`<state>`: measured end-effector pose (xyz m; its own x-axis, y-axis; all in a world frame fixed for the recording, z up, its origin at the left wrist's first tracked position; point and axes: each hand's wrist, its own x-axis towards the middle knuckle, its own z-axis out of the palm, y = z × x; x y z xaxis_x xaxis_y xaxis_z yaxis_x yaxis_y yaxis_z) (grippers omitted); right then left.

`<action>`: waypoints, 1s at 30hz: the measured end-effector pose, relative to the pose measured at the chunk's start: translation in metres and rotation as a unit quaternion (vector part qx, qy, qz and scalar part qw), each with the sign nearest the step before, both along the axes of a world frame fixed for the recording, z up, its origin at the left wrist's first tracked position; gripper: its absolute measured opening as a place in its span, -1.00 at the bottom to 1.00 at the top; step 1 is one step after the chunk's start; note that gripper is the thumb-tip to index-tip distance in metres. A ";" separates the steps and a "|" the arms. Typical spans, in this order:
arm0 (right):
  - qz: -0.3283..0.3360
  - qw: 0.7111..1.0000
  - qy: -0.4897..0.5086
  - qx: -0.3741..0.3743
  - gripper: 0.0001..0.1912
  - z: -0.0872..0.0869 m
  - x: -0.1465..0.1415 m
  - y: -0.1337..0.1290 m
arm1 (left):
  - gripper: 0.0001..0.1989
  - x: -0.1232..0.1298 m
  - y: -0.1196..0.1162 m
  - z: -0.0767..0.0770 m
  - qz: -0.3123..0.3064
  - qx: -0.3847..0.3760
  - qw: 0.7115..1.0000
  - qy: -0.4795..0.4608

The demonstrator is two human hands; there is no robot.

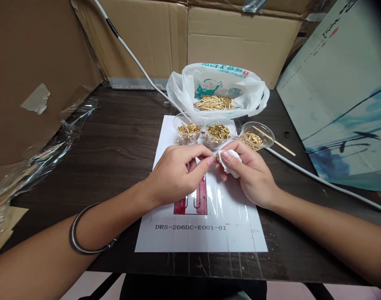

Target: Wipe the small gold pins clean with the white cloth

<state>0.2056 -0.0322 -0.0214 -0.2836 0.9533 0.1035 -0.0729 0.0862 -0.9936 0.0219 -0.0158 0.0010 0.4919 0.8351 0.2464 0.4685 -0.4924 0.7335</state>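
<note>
My left hand (184,171) is closed, thumb and forefinger pinching a small brass pin (216,156), of which only a short bit shows. Its other end meets a crumpled white tissue (230,161), which my right hand (251,171) grips between thumb and fingers. Both hands are held above a printed white sheet (165,241) under clear film. Just beyond my fingers stand three clear plastic cups: the left cup (178,121) and the right cup (270,135) hold thin brass pins, and the middle cup (231,125) holds short brass pieces.
Behind the cups, a white plastic bag (256,91) lies open with many brass pins (215,102) inside. A wooden stick (284,147) rests across the right cup. A white cable (140,66) runs behind the cups. Cardboard walls (240,46) enclose the dark table (115,137).
</note>
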 end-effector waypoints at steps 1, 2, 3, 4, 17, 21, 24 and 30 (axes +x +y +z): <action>0.010 1.000 0.017 -0.014 -0.83 0.000 0.000 0.000 | -0.80 0.000 0.000 0.000 0.002 0.008 1.000 0.000; 0.020 0.999 0.034 -0.029 -0.83 0.001 -0.001 0.000 | -0.80 0.000 -0.001 0.001 0.004 0.018 1.000 -0.001; 0.031 0.997 0.052 -0.043 -0.82 0.002 -0.001 0.001 | -0.81 0.000 -0.001 0.001 0.005 0.028 1.000 -0.002; 0.043 0.995 0.069 -0.060 -0.82 0.003 -0.002 0.001 | -0.81 0.000 -0.001 0.001 0.004 0.040 0.999 -0.003; 0.210 0.900 0.271 -0.270 -0.78 0.011 -0.002 -0.002 | -0.83 -0.004 -0.010 0.001 -0.056 0.238 0.969 0.031; 0.219 0.892 0.274 -0.286 -0.80 0.010 -0.005 -0.005 | -0.85 -0.005 -0.013 -0.002 -0.042 0.269 0.962 0.030; 0.217 0.898 0.260 -0.280 -0.92 0.007 -0.005 -0.005 | -0.84 -0.005 -0.015 -0.003 -0.037 0.275 0.961 0.026; 0.202 0.903 0.250 -0.284 -0.63 0.003 -0.003 -0.007 | -0.75 -0.004 -0.017 -0.001 -0.051 0.259 0.964 0.015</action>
<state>0.2021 -0.0388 -0.0188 -0.6735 0.7221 -0.1580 -0.4364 -0.5610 -0.7034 0.0176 -0.0328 -0.0002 0.5786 0.5498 0.6025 0.4147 -0.8344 0.3631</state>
